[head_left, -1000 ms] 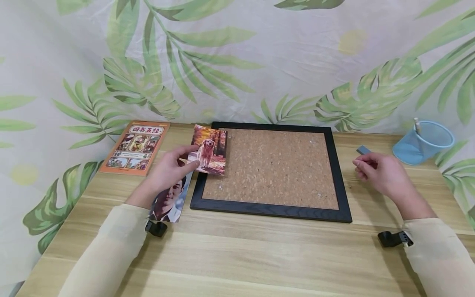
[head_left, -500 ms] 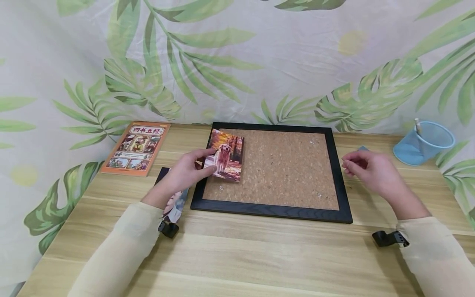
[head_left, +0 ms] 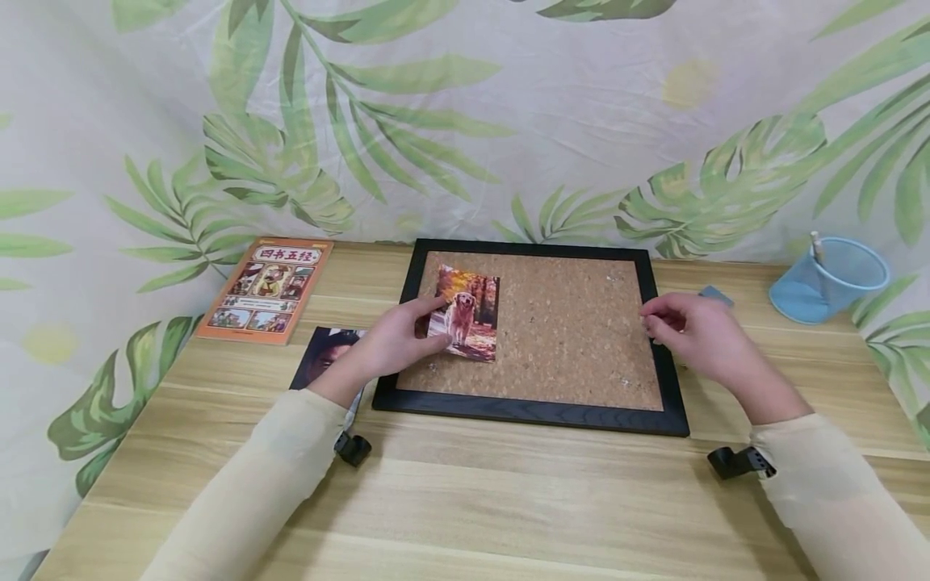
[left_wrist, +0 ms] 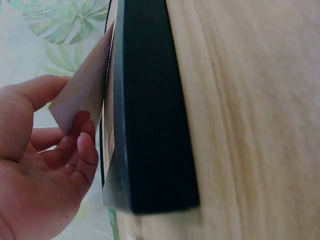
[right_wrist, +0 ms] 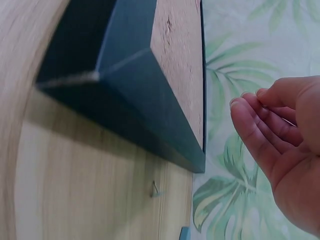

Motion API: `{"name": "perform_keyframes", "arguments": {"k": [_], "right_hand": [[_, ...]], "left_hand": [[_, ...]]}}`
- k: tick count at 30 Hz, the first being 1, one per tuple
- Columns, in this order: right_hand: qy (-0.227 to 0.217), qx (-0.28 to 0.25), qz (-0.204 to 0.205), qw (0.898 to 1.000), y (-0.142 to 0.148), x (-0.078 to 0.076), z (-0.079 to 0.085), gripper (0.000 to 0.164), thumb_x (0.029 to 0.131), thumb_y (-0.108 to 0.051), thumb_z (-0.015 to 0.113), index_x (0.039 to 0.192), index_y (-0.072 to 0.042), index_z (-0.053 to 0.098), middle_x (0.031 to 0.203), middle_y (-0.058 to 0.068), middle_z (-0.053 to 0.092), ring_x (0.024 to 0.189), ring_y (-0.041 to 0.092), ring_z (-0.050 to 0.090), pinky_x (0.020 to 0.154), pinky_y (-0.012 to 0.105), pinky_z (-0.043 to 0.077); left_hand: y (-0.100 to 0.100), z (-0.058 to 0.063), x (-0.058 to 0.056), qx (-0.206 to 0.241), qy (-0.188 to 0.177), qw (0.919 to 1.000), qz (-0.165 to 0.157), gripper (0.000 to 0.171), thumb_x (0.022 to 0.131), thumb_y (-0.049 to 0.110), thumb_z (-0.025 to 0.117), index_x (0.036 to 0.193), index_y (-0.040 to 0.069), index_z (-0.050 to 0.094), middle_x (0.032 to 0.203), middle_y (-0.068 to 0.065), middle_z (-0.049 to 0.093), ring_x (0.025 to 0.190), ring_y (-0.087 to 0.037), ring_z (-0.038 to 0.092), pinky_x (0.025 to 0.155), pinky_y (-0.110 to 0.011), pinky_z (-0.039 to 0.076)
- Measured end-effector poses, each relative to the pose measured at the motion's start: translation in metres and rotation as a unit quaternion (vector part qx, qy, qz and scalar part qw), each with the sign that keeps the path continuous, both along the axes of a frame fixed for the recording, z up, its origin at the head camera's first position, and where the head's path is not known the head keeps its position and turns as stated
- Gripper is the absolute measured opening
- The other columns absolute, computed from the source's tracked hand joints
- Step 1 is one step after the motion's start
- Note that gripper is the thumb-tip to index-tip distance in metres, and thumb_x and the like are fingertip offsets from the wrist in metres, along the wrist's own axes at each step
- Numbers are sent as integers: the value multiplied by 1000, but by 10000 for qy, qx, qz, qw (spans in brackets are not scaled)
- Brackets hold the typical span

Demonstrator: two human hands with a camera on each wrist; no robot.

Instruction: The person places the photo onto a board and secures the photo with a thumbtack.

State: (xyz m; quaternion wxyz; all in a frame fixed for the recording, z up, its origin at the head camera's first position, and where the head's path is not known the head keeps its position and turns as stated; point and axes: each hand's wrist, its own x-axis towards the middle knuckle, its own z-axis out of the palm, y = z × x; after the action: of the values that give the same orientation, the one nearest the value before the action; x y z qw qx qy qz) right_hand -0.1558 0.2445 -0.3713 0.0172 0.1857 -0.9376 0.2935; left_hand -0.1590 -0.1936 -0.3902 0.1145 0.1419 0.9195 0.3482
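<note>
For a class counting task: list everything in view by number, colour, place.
Table: 1, pale wood, below.
Backdrop: 1, white and green, behind.
Corkboard: 1, brown, framed black, centre.
Specks, perhaps pins: several, silvery, on corkboard.
Pin: 1, pale, right of corkboard.
Dog photo: 1, mostly orange, over corkboard's left.
Portrait photo: 1, mostly dark, left of corkboard.
Book: 1, orange, far left.
Cup: 1, blue, far right.
Pencil: 1, pale, in cup.
Block: 1, blue, left of cup.
Sleeves: 2, cream, foreground.
Cameras: 2, black, at sleeve ends.
Left hand: 1, bare, holding dog photo.
Right hand: 1, bare, at corkboard's right edge.
</note>
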Motion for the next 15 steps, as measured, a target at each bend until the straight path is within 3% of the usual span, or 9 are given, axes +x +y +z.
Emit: {"name": "perform_keyframes", "arguments": {"k": [8,15], "right_hand": [[256,153,402,9987,-16,-4,-5,14,103,-3,68,111,1,79,101,13,80,83,18,65,71,27,54],[131,260,589,9978,-32,-8,-6,15,104,-5,67,112,0,78,100,11,78,84,17,65,74,33,55]], "left_hand": [[11,1,-3,-555,-132,9980,-276,81,101,27,76,166,-2,37,164,-29,47,153,-44,47,124,-57,41],[17,1,-6,-844,-293,9951,-431,85,101,27,75,168,-2,31,169,-28,41,157,-44,41,127,-57,37]]}}
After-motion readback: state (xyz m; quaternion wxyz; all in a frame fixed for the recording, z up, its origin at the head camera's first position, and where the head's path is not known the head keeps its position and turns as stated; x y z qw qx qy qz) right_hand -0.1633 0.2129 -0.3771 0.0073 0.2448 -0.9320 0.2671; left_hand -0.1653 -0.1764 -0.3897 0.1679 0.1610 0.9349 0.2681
